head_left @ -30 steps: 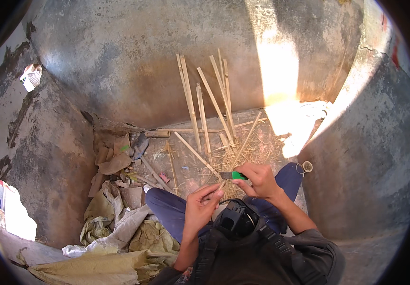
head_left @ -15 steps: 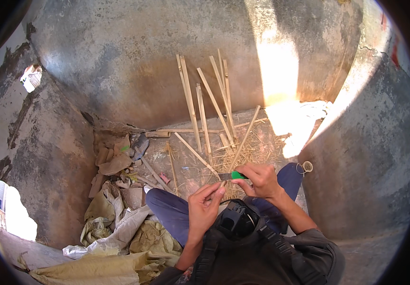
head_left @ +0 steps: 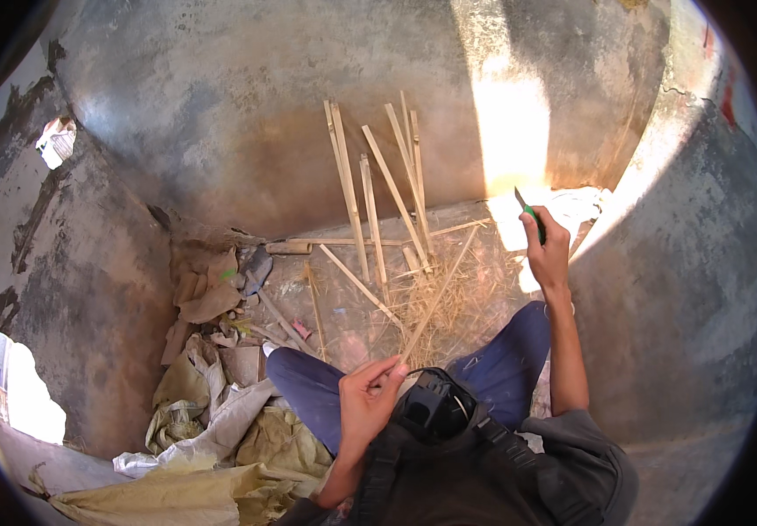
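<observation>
My left hand point(head_left: 366, 403), low in the middle by my knee, pinches the near end of a thin bamboo strip point(head_left: 439, 296). The strip slants away up and to the right over a pile of shavings point(head_left: 456, 311). Out to the right, raised over the sunlit patch, my right hand point(head_left: 550, 252) is wrapped round a knife point(head_left: 532, 216) with a green handle. Its dark blade points up and away, well apart from the strip. Several split bamboo strips point(head_left: 349, 188) lean against the far wall, and another strip point(head_left: 357, 280) lies in front of them.
Concrete walls point(head_left: 247, 114) close in ahead and at both sides. Broken pieces of rubble point(head_left: 207, 302) lie in the left corner. Crumpled sacks point(head_left: 212, 438) spread beside my left leg. A short bamboo piece point(head_left: 291, 248) lies at the wall's foot.
My right hand has swung up and to the right with the knife, away from the strip. My left hand stays near the same place, still pinching the strip's end.
</observation>
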